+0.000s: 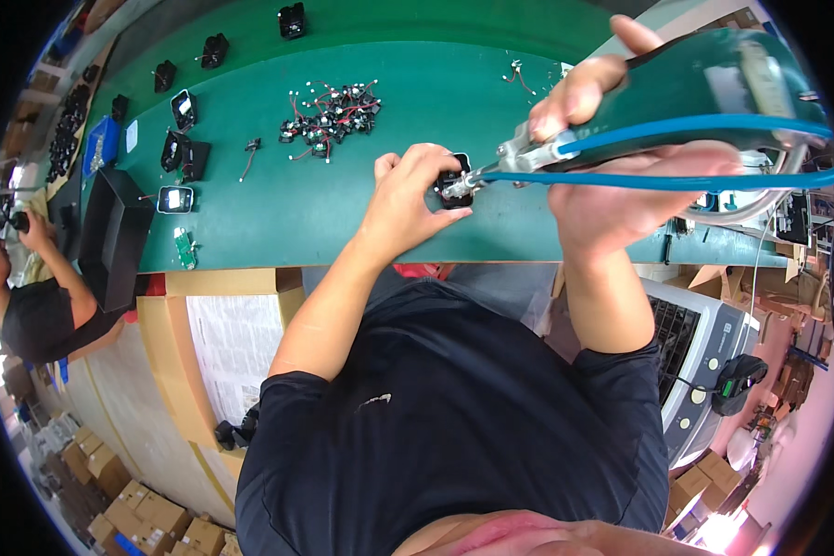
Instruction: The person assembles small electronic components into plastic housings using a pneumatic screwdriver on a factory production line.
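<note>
The left hand (pixel 408 199) is holding a small black case (pixel 453 176) near the front edge of the green worktop (pixel 278 227). The fingers of this hand are grasping the case from its left side, with the thumb lying along the near edge and the other fingers curling over the far edge.

The right hand (pixel 612 208) is gripping a green-bodied tool (pixel 667 93), its fingers wrapping around the body from both sides. The metal nose (pixel 526 153) of the tool is pointing left, and its tip is overlapping the case; whether the tip is making contact cannot be told. Two blue hoses (pixel 704 122) are running from the nose area toward the right.

Beyond the left hand, a heap of small wired parts (pixel 334 116) is lying on the worktop. One wired part (pixel 251 145) is lying apart, left of the heap. Farther left, a white-faced unit (pixel 175 198) is resting near a green circuit board (pixel 185 248). A black bin (pixel 116 236) is standing at the left end, and a blue tray (pixel 107 139) is holding small pieces just beyond it. A co-worker (pixel 42 315) is sitting or standing at far left, posture unclear, raising one forearm.
</note>
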Available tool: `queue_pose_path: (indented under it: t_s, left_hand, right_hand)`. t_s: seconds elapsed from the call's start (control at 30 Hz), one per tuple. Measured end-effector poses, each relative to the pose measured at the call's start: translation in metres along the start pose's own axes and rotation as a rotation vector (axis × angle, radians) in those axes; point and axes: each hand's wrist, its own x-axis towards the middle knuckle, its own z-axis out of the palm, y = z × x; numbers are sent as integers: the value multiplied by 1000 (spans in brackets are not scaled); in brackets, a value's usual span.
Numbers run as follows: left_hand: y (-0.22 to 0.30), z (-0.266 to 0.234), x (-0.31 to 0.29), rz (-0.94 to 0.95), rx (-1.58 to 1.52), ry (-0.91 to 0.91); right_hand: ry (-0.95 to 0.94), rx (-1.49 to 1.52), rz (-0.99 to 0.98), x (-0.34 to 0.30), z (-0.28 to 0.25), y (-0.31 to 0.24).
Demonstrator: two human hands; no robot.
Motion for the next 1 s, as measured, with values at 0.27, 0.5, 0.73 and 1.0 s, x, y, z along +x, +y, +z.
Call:
queue_pose_path:
  t_s: [0.27,0.5,0.73,1.0]
  left_hand:
    - [0,0,-1,-28,18,-42]
    - [-1,1,-2,-21,-5,-11]
    - [-1,0,-1,-16,0,-20]
    - [-4,-2,0,-26,-21,-50]
  right_hand:
    - [-55,-216,-84,-8,5,28]
    - [-1,-202,-75,-15,9,44]
    - [8,-191,-82,-15,8,46]
    - [23,-67,-67,-24,10,62]
